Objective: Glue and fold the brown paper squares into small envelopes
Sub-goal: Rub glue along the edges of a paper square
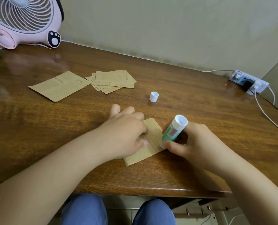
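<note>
Where wall meets wooden table (192,101), a power strip (248,82) lies.

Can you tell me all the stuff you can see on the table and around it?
folded paper: one, brown, under both hands
glue stick: one, green and white, tip on the folded paper
cap: one, white, behind the hands
paper squares: a fanned stack, brown, far side
single sheet: one, brown, left of the stack
fan: one, pink, far left corner
power strip: one, white, far right
table: one, brown wood
left hand: holds the paper down
right hand: grips the glue stick
</note>
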